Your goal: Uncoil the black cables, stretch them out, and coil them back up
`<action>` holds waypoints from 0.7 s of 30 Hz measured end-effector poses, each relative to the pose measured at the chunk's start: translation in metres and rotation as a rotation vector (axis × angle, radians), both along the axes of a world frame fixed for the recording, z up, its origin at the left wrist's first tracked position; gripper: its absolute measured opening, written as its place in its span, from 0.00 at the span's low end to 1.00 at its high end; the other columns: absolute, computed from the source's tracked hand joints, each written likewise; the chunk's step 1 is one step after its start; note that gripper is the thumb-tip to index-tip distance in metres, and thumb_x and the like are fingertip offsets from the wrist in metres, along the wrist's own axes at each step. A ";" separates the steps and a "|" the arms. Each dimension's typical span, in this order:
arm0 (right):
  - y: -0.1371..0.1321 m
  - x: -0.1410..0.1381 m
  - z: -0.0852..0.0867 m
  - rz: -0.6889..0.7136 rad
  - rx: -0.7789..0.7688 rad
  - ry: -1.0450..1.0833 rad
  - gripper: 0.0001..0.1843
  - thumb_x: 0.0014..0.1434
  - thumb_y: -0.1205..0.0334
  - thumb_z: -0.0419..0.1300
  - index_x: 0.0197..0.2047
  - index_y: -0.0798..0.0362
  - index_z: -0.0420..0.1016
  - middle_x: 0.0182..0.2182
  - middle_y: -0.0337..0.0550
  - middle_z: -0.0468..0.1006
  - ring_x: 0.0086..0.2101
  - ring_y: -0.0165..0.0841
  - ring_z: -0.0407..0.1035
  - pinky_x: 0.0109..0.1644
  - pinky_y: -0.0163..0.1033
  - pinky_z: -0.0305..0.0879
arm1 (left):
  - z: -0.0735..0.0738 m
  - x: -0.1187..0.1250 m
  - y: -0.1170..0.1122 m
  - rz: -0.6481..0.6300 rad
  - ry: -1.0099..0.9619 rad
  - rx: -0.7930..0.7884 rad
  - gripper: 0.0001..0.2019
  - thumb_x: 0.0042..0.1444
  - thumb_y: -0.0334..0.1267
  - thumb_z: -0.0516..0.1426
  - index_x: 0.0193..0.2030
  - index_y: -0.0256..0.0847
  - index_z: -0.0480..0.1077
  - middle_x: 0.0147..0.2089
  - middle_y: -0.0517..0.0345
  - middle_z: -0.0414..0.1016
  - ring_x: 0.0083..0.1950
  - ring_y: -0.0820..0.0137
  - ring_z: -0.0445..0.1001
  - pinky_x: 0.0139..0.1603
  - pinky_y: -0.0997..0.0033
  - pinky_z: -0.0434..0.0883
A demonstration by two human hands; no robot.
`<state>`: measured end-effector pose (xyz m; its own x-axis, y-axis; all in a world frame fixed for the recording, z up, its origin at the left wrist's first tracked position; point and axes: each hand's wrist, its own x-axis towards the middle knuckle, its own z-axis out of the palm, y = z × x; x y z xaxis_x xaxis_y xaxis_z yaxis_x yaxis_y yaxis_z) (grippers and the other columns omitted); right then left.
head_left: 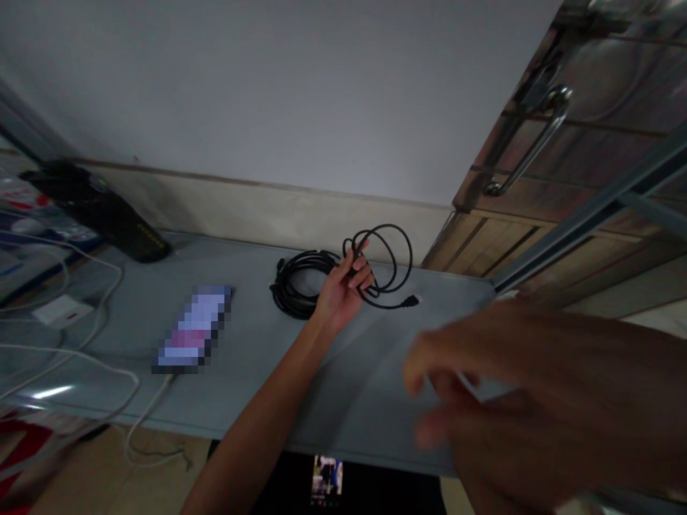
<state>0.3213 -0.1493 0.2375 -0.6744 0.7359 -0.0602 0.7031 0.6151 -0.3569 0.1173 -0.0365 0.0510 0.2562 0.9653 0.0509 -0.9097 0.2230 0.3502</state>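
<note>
My left hand (343, 290) is closed around a thin black cable (403, 247). Loose loops rise out of the fingers, and one end with a dark plug (411, 301) sticks out to the right. Just left of that hand, a thicker coil of black cable (290, 290) lies on the grey tabletop (257, 343); whether it joins the held part I cannot tell. Close to the camera at the right, my right hand (509, 393) is raised and blurred. Its fingers are bent, with a gap between thumb and forefinger, and nothing shows in it.
A phone (193, 329) with a blurred screen lies to the left, a white cord (153, 408) plugged into it. Farther left are a white charger block (61, 311) and a black bottle-like object (101, 211). A metal rail (595, 222) and door handle (537, 143) stand at right.
</note>
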 end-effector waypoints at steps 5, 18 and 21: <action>0.064 -0.035 -0.032 -0.212 0.082 -0.062 0.21 0.75 0.39 0.64 0.46 0.49 0.80 0.41 0.46 0.85 0.39 0.40 0.78 0.41 0.42 0.66 | -0.006 0.005 0.001 0.016 -0.005 0.004 0.15 0.76 0.27 0.58 0.62 0.42 0.81 0.42 0.58 0.81 0.35 0.76 0.77 0.40 0.76 0.77; 0.144 -0.063 -0.078 -0.013 -0.081 -0.206 0.13 0.77 0.59 0.61 0.48 0.57 0.85 0.42 0.52 0.87 0.39 0.39 0.77 0.39 0.39 0.62 | 0.002 -0.002 0.005 0.126 0.113 -0.004 0.28 0.78 0.25 0.53 0.78 0.53 0.71 0.74 0.53 0.80 0.68 0.66 0.81 0.43 0.77 0.78; 0.149 -0.057 -0.081 0.006 -0.124 -0.172 0.14 0.79 0.58 0.59 0.47 0.56 0.84 0.41 0.50 0.86 0.38 0.38 0.76 0.40 0.38 0.63 | 0.005 -0.002 0.004 0.116 0.127 0.006 0.25 0.79 0.27 0.52 0.76 0.48 0.74 0.75 0.50 0.79 0.70 0.66 0.79 0.39 0.79 0.76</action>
